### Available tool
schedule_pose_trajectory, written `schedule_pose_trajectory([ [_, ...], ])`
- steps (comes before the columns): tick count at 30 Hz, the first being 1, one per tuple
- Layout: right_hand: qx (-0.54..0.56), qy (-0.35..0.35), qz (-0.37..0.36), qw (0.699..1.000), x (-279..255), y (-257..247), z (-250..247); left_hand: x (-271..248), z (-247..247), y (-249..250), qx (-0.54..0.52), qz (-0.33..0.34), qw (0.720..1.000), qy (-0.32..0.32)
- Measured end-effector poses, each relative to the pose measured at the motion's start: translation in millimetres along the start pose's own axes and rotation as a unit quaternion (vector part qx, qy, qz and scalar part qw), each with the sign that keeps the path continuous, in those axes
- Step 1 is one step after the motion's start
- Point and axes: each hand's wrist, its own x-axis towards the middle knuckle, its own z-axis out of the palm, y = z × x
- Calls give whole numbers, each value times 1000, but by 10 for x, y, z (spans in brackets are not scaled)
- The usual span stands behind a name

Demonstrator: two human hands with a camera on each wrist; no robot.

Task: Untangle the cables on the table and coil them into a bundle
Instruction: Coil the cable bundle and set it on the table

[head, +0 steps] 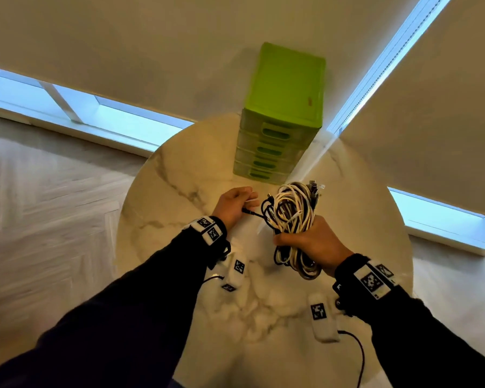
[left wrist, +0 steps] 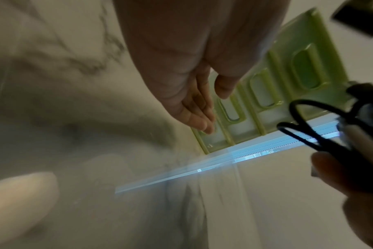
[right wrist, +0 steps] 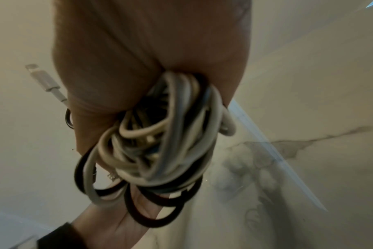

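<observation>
A bundle of white and black cables (head: pixel 291 211) is coiled into loops, and my right hand (head: pixel 311 242) grips it round the middle above the marble table (head: pixel 179 191). The right wrist view shows the loops (right wrist: pixel 160 143) spilling from my fist (right wrist: pixel 138 59), with a white plug (right wrist: pixel 43 79) sticking out behind. A black cable end (head: pixel 247 211) juts left from the bundle toward my left hand (head: pixel 235 203). In the left wrist view that hand (left wrist: pixel 192 67) has straight fingers and nothing in its palm. The bundle's black loops (left wrist: pixel 305 124) hang to its right.
A green plastic drawer unit (head: pixel 280 113) stands at the table's far edge, just beyond both hands. The round tabletop ends close on the left and right, with wooden floor (head: pixel 53 205) below. Window blinds hang behind the table.
</observation>
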Motion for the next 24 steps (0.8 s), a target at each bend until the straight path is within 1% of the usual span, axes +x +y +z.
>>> schedule_pose_trajectory([
  [3,-8,2,-2,1000,234,100,-92,413,132,-85,-33,-10,999,-4],
  [6,-3,9,-8,1000,411,176,-167,692,209,-188,-52,-12,999,-3],
  [12,8,14,-13,1000,578,276,-274,870,374,-129,-53,-3,998,21],
  [16,14,8,-8,1000,591,330,-293,762,322,-178,-43,-9,999,12],
  [20,14,0,-3,1000,538,299,-253,432,194,-359,-15,-28,999,-4],
  [24,18,-3,3,1000,365,226,-174,58,43,-522,13,-50,998,28],
])
